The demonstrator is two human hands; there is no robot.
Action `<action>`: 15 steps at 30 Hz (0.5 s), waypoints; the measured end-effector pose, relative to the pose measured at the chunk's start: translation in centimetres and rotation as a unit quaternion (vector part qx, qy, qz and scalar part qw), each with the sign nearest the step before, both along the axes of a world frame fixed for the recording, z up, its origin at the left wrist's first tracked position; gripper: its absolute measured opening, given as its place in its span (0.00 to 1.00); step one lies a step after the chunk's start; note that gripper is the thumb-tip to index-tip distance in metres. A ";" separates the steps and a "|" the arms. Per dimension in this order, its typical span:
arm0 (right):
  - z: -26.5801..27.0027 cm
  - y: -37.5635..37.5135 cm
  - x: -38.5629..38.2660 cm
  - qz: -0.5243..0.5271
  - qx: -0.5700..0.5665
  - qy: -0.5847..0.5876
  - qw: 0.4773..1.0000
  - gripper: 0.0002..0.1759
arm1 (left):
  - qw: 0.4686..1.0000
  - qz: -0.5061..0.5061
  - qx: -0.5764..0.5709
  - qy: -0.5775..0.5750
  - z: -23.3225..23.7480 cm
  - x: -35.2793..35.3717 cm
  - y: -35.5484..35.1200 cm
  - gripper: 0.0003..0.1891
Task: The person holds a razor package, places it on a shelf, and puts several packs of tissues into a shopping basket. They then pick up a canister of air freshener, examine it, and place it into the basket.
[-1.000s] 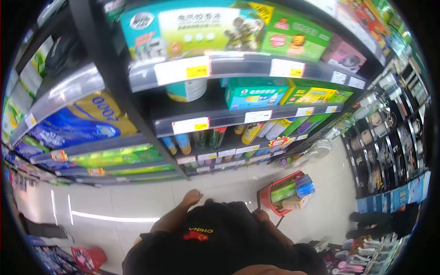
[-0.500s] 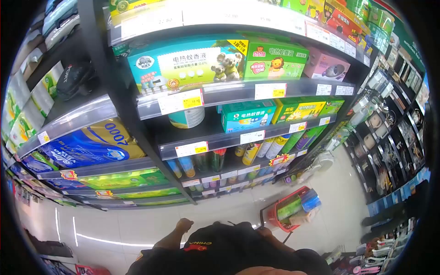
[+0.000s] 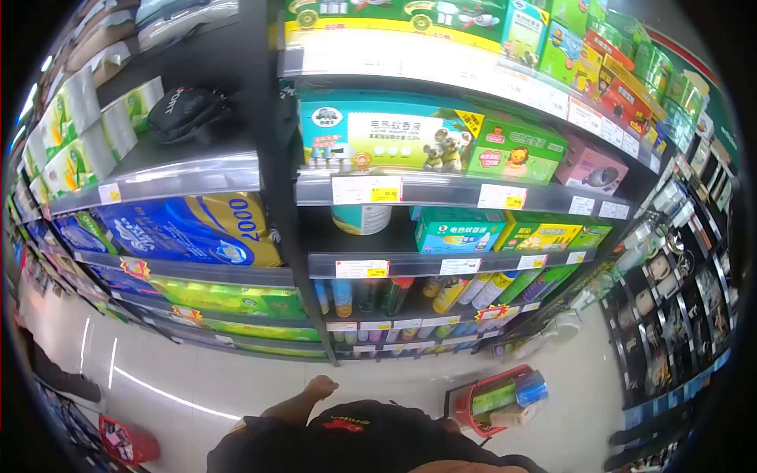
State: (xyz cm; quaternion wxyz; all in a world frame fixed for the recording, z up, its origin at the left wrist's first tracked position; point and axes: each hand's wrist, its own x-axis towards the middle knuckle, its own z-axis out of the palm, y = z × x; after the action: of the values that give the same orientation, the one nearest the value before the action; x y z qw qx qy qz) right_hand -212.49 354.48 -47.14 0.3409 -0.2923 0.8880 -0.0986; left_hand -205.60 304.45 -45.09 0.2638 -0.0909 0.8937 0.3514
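My left hand (image 3: 321, 387) hangs low in front of my body above the floor, its fingers loosely curled, and no object shows in it. On the other side my right hand (image 3: 448, 426) is mostly hidden by my dark shirt. It is at the black handle of a red shopping basket (image 3: 464, 408) and looks closed round it. Inside the basket lie a green pack (image 3: 494, 396), a blue-topped item (image 3: 532, 387) and a pale pack (image 3: 511, 415).
Ahead stands a shelf with a teal mosquito-liquid box (image 3: 394, 130), a green box (image 3: 516, 150), a pink box (image 3: 593, 164) and spray cans (image 3: 449, 293). Tissue packs (image 3: 181, 232) and a black bag (image 3: 188, 113) fill the left shelf. Another red basket (image 3: 128, 441) and a person's leg (image 3: 59, 370) are at lower left.
My view has turned left and up, so the shelves sit further right and lower. Another red basket and a person's leg show more at the lower left. My hands keep much the same pose.
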 end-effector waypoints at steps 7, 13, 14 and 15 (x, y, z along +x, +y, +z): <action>3.2 -0.6 0.6 -0.328 -0.050 -0.166 0.929 0.23 | 0.980 0.127 -0.002 -0.152 1.8 -0.4 0.7 0.16; -12.2 3.3 -0.7 0.070 0.034 0.045 0.996 0.25 | 0.967 -0.174 -0.168 0.083 -5.0 1.2 -0.7 0.18; -12.9 3.6 -0.7 0.071 0.015 0.057 0.996 0.24 | 0.948 -0.220 -0.200 0.110 -4.7 1.6 -0.6 0.19; -14.1 4.0 -0.6 0.076 -0.001 0.069 0.995 0.24 | 0.978 -0.133 -0.159 0.039 -3.2 1.7 -0.2 0.17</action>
State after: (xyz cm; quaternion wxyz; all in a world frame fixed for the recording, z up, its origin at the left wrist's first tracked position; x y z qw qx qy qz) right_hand -213.10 358.53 -61.19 0.2848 -0.3655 0.8846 -0.0528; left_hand -203.88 304.21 -48.32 0.2555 0.0016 0.9518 0.1698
